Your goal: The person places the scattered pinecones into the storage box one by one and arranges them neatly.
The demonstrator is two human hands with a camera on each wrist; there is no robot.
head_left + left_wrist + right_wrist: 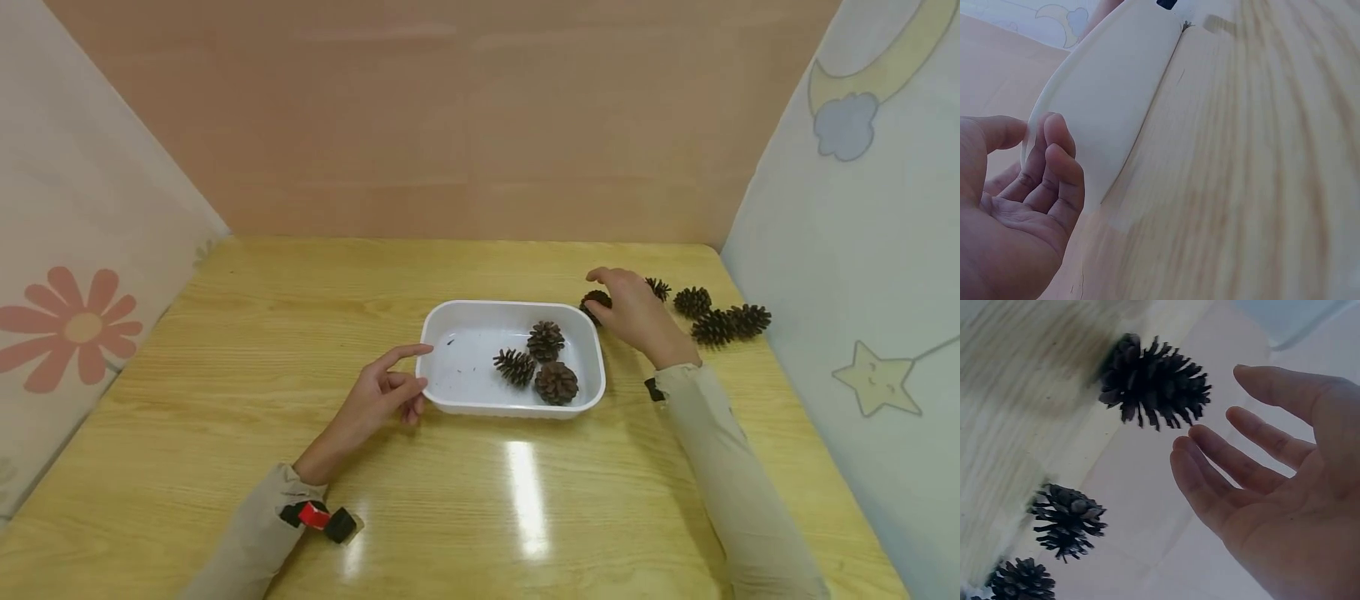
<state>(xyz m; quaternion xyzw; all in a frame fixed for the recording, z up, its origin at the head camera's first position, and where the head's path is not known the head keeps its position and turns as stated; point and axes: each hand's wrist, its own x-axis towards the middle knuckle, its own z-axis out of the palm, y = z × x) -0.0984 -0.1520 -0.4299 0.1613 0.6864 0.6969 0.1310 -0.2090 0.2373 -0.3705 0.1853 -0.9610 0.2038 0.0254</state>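
A white rectangular plastic tray (pixel 465 408) stands on the table, with three brown pine cones at its right side, one of them a round pine cone (pixel 557 383). My left hand (pixel 378 387) holds the tray's left end, thumb and index finger at the rim; the left wrist view shows this hand (pixel 1029 194) with its other fingers curled beside the tray's outer wall (pixel 1104 94). Just past the tray's right end, my right hand (pixel 637 312) hovers by a pine cone (pixel 592 305). In the right wrist view its fingers are spread, apart from the nearest pine cone (pixel 1154 384).
Several more pine cones (pixel 712 328) lie right of my right hand, towards the table's right edge. Printed wall sheets border the wooden table (pixel 300 317) left and right, with a brown panel (pixel 465 125) behind it. Small dark bits (pixel 451 342) lie inside the tray.
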